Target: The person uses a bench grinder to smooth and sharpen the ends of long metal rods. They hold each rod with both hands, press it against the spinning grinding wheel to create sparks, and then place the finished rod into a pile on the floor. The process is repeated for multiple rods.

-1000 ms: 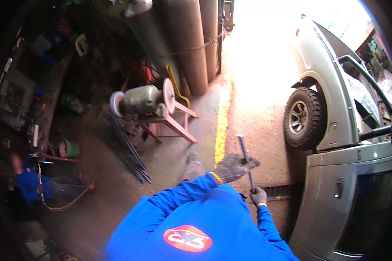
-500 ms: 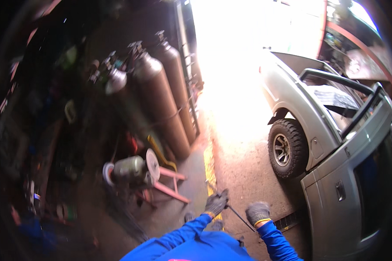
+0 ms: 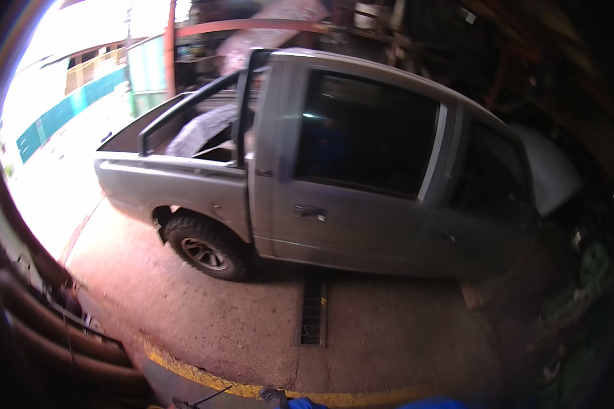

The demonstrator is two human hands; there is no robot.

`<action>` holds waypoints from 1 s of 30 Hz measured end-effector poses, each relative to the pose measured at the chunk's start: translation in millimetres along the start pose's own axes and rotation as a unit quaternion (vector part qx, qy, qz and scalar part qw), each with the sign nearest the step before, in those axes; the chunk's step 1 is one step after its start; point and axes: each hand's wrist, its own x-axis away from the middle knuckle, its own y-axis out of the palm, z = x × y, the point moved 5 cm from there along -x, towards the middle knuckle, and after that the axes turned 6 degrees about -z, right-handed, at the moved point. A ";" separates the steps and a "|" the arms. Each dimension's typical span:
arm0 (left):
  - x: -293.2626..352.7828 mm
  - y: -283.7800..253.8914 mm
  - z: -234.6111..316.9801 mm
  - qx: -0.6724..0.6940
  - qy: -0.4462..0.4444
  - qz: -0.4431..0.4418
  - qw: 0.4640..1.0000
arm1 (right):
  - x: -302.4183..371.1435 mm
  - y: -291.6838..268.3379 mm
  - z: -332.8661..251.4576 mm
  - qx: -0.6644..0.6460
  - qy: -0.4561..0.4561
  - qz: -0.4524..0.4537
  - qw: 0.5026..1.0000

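Observation:
Only a little of my hands shows at the lower edge. My left hand (image 3: 177, 403), a dark gloved shape partly cut off, holds a thin dark rod (image 3: 213, 396) that slants up to the right. Farther right is my right hand (image 3: 273, 396) in a grey glove, its blue sleeve just behind it. The rod's tip ends short of this glove. The right fingers are too cut off and blurred to make out.
A silver pickup truck (image 3: 361, 232) stands across the view, its rear wheel (image 3: 208, 249) at left. A floor grate (image 3: 312, 310) runs beneath it. A yellow floor line (image 3: 205, 375) lies near me. Brown gas cylinders (image 3: 68, 344) stand at lower left.
My view has swung right, from the cylinders and bench grinder to the truck's side. Both hands now sit lower, nearly out of the picture. The rod remains with my left hand.

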 end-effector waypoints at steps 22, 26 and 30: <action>45.8 -149.0 58.8 0.023 0.055 0.089 0.994 | 234.5 45.3 110.5 0.000 0.159 -0.359 0.920; 41.8 -151.0 64.1 0.158 0.021 0.044 0.986 | 231.8 83.0 103.1 -0.067 0.119 -0.376 0.916; 19.9 -176.5 66.7 0.247 0.007 -0.046 0.968 | 231.1 120.6 131.8 -0.365 0.365 -0.480 0.709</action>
